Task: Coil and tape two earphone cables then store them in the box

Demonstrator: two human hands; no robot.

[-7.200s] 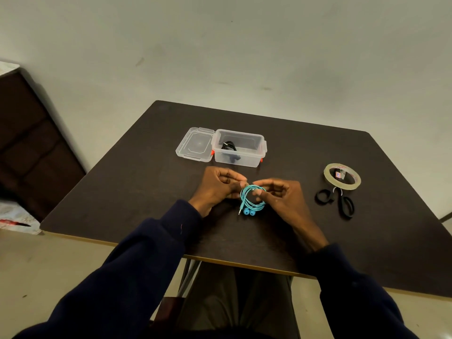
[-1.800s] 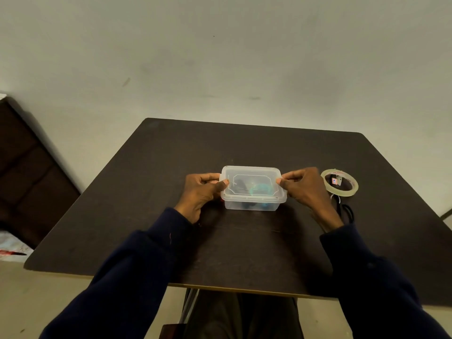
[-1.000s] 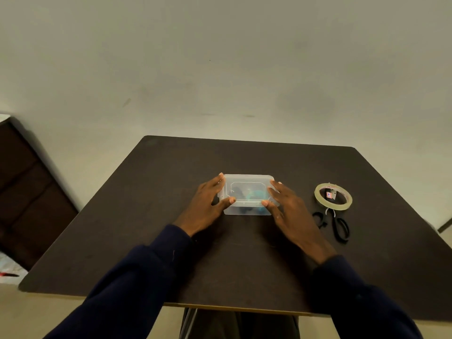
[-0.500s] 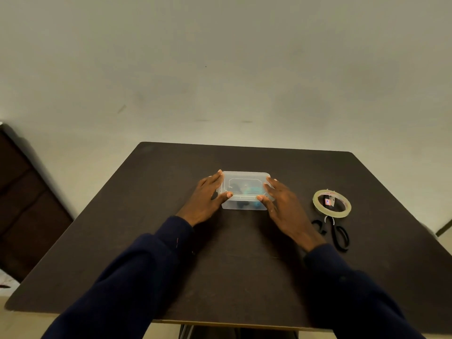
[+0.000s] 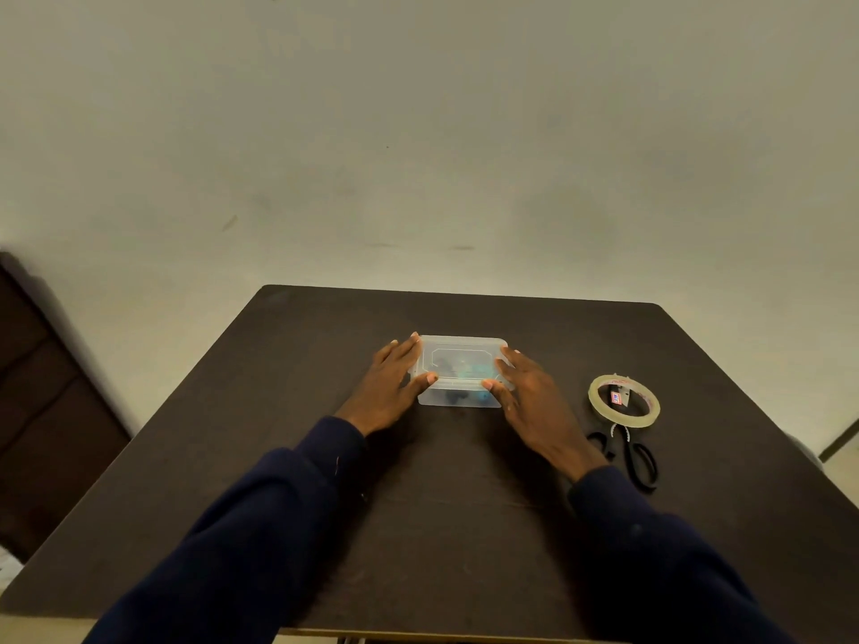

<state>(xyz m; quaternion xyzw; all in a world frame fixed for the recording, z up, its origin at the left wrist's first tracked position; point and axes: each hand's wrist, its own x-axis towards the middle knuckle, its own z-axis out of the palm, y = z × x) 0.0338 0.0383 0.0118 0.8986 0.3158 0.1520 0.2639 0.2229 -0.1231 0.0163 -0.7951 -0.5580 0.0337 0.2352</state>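
A small clear plastic box [image 5: 462,360] with its lid on stands in the middle of the dark table [image 5: 465,527]. Through its walls a teal earphone coil [image 5: 481,398] and a dark one [image 5: 448,397] show faintly. My left hand [image 5: 390,388] lies flat against the box's left side, thumb on the lid's front edge. My right hand [image 5: 530,397] presses the right side the same way, thumb on the lid. Both sets of fingers are stretched out along the box.
A roll of clear tape [image 5: 599,406] lies to the right of the box, with black scissors [image 5: 637,457] just in front of it. A dark cabinet [image 5: 42,411] stands off the table's left side. A pale wall rises behind.
The teal coil went from my hands into the box and the lid was put on. Since half a second ago my hands hardly moved; the view tilted up slightly.
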